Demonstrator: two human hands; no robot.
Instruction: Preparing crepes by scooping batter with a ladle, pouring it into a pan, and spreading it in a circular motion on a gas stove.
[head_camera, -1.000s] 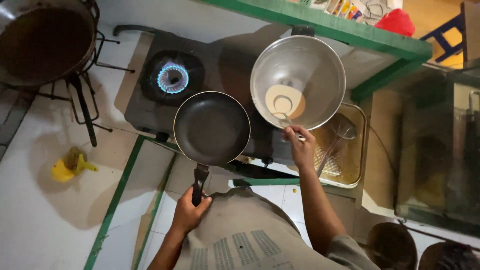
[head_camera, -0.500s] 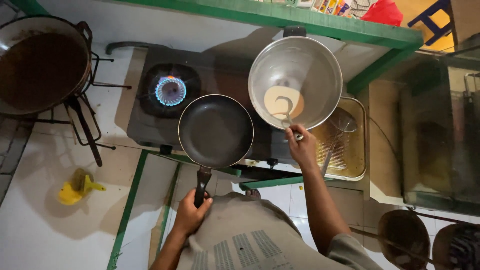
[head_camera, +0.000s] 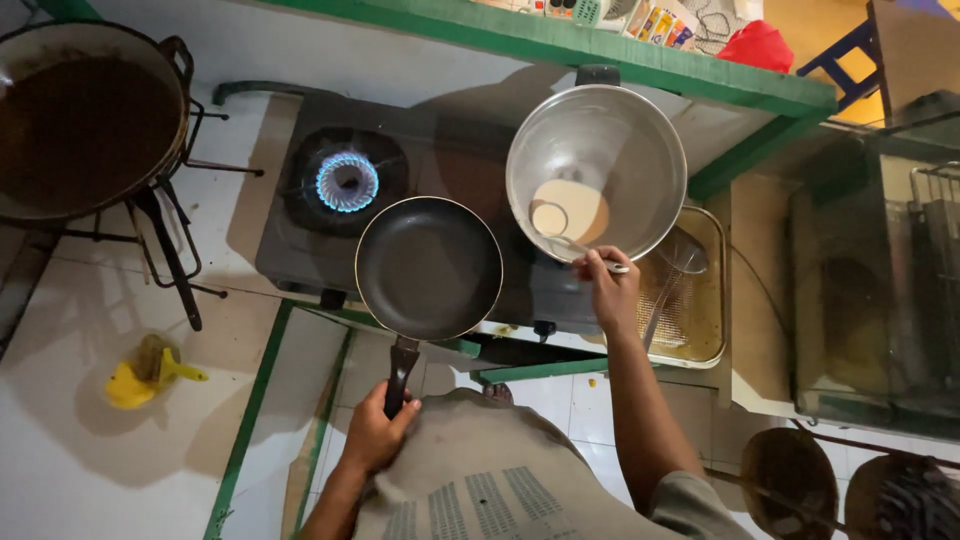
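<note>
You're gripping the black frying pan (head_camera: 428, 267) handle in your closed left hand (head_camera: 375, 432), right hand (head_camera: 608, 285) fingers pinching the ladle (head_camera: 560, 228) in the steel bowl (head_camera: 596, 170) of batter just beyond them—keep pan level, scoop steadily.

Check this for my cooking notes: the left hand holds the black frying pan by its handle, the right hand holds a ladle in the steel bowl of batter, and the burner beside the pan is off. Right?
Not quite. The head view shows the burner beside the black frying pan lit, with a blue ring of flame. The rest stands: left hand on the pan's handle, right hand holding the ladle in the steel bowl of batter.
</note>
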